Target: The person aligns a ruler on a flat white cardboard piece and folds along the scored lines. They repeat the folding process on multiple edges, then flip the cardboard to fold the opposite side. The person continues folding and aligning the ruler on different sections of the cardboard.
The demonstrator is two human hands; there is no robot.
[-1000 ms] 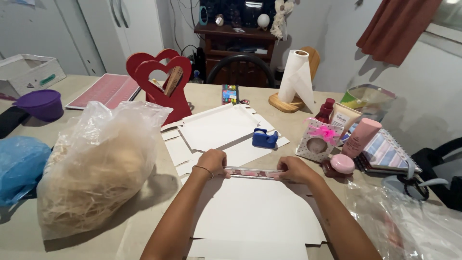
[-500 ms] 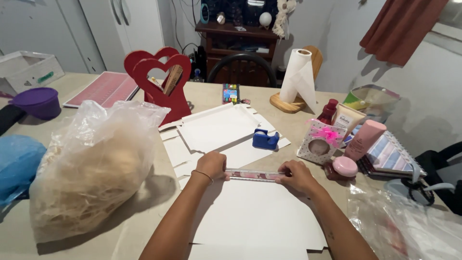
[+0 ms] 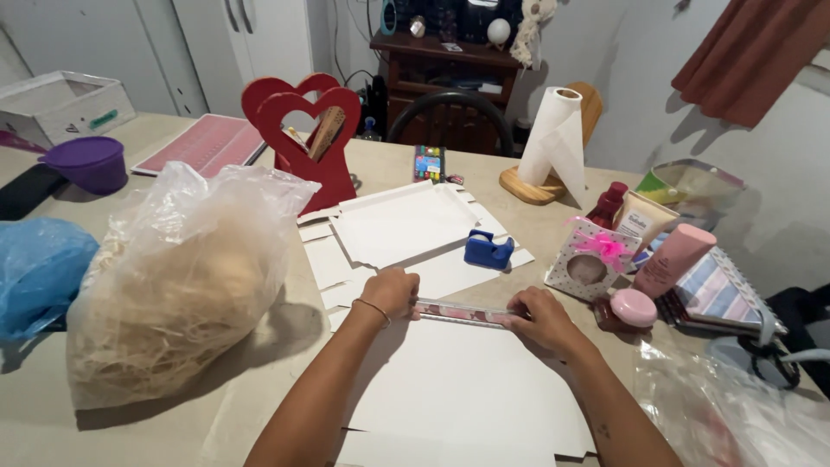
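- Two hands, left [image 3: 393, 292] and right [image 3: 536, 316], press fingers down on a clear ruler [image 3: 465, 312].
- It lies across white card [image 3: 467, 389], centre table [image 3: 52, 432].
- Blue tape dispenser [image 3: 488, 250] at twelve o'clock.

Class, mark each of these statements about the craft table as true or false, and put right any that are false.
1. Both hands press on a ruler lying across white card. True.
2. The tape dispenser is red. False: it is blue.
3. The clear bag of straw-like filling lies on the side of the left hand. True.
4. The paper towel roll lies flat on the table. False: it stands upright on a wooden holder.
5. The right hand holds scissors. False: it rests on the ruler.
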